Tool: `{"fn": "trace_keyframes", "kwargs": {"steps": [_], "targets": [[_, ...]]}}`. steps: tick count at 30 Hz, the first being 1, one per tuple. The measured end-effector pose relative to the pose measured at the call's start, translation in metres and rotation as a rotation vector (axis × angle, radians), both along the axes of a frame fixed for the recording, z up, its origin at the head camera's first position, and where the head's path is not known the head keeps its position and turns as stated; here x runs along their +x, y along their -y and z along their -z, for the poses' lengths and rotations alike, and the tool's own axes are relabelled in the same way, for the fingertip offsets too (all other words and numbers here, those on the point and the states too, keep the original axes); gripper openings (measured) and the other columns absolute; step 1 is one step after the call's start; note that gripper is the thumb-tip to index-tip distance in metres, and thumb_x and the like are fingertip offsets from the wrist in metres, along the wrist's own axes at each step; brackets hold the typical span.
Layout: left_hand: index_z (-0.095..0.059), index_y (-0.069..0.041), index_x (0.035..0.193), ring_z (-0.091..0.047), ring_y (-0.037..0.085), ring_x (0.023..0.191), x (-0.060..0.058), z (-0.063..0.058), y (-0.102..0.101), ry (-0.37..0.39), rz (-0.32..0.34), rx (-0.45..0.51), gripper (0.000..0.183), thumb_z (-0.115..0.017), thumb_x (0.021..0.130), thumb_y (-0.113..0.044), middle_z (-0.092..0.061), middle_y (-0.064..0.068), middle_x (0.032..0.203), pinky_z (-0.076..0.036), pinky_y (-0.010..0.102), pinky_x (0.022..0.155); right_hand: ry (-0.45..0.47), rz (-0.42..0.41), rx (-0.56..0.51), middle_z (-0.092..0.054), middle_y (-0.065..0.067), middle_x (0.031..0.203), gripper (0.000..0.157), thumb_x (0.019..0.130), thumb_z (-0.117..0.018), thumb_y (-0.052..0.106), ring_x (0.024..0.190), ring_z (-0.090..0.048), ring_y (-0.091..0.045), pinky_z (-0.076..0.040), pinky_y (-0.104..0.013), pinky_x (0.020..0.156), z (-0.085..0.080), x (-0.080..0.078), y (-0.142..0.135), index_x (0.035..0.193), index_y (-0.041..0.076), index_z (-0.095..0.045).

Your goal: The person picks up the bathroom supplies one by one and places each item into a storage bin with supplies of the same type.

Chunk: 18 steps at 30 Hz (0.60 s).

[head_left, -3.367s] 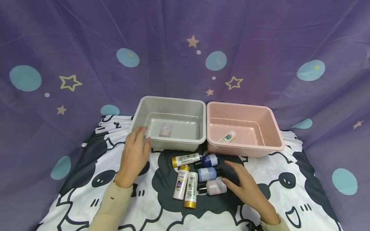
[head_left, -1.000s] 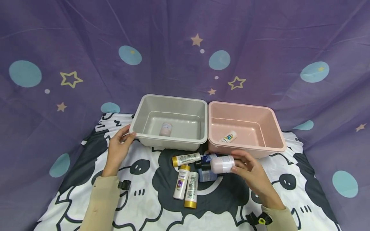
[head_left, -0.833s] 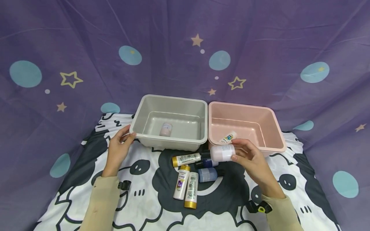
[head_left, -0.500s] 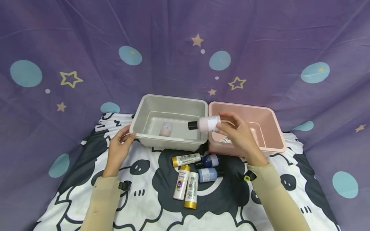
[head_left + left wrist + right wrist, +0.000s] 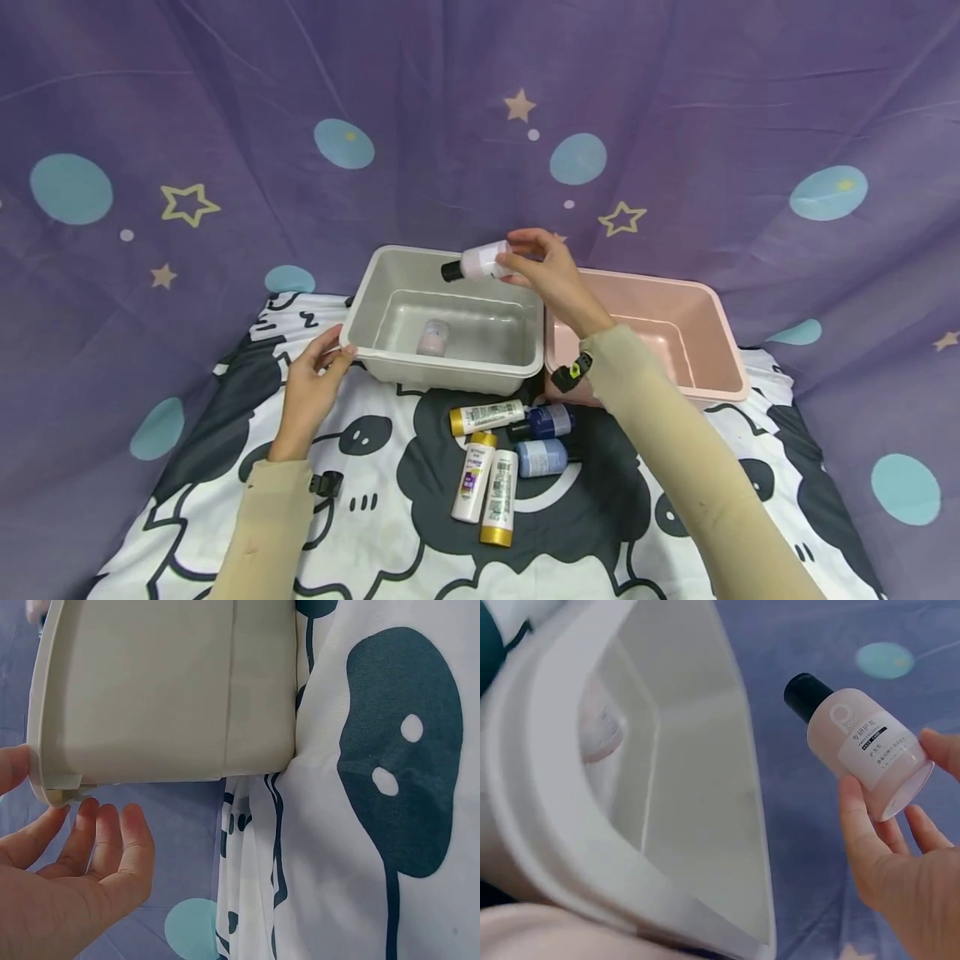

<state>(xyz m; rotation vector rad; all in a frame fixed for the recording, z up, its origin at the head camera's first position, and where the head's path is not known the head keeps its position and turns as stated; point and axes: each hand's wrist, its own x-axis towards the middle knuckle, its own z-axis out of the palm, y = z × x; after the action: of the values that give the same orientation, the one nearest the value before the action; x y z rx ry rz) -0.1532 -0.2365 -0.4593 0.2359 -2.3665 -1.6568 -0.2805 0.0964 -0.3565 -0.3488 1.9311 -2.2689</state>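
Apparently partway: pinching a pink bottle (image 5: 483,260) near the gray bin (image 5: 487,329) with right hand (image 5: 552,271), its rim (image 5: 39,712) with left hand (image 5: 313,392); already inside, another bottle (image 5: 432,338); remaining outside, five containers (image 5: 504,479).

Pink btl (image 5: 483,261), blk cap, held tilted nr gray bin (image 5: 442,372).

In the head view, the left bin (image 5: 450,374) is standing mid-frame on the cloth (image 5: 382,475), the right bin (image 5: 705,342) sitting to its right. The inner bottle (image 5: 432,338) is lying in the left bin, the right hand (image 5: 551,271) is holding the raised bottle (image 5: 482,261) across its upper edge, and the left hand (image 5: 311,390) is holding its lower left corner. At lower centre, the top tube (image 5: 491,416) is lying above two side-by-side tubes (image 5: 499,498), two more bottles (image 5: 543,458) lying to their right.
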Motion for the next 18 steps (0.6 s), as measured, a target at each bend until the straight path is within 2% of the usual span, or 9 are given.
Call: {"fn": "trace_keyframes", "kwargs": {"steps": [7, 14, 18], "targets": [[-0.049, -0.012, 0.149, -0.056, 0.026, 0.121, 0.0, 0.0, 0.002, -0.012, 0.012, 0.008, 0.058, -0.064, 0.099, -0.038, -0.056, 0.011, 0.14, -0.05, 0.016, 0.086, 0.062, 0.028, 0.03, -0.056, -0.018, 0.111, 0.045, 0.089, -0.071, -0.005, 0.094, -0.063, -0.025, -0.059, -0.038, 0.084, 0.01, -0.029, 0.024, 0.129, -0.009, -0.05], [-0.05, -0.012, 0.148, -0.057, 0.024, 0.12, 0.001, 0.001, 0.003, -0.019, 0.024, 0.015, 0.059, -0.066, 0.098, -0.038, -0.057, 0.01, 0.139, -0.05, 0.017, 0.088, 0.132, 0.019, 0.136, -0.054, -0.015, 0.106, 0.045, 0.088, -0.072, -0.007, 0.091, -0.063, -0.024, -0.057, -0.048, 0.087, 0.02, -0.037, 0.038, 0.127, -0.008, -0.05], [-0.05, -0.011, 0.148, -0.057, 0.026, 0.12, 0.001, 0.0, 0.004, -0.021, 0.024, 0.01, 0.057, -0.066, 0.098, -0.035, -0.057, 0.011, 0.138, -0.049, 0.017, 0.088, 0.165, 0.045, 0.174, -0.055, -0.013, 0.099, 0.042, 0.088, -0.069, -0.009, 0.084, -0.065, -0.024, -0.056, -0.051, 0.088, 0.026, -0.037, 0.04, 0.126, -0.011, -0.051]]}}
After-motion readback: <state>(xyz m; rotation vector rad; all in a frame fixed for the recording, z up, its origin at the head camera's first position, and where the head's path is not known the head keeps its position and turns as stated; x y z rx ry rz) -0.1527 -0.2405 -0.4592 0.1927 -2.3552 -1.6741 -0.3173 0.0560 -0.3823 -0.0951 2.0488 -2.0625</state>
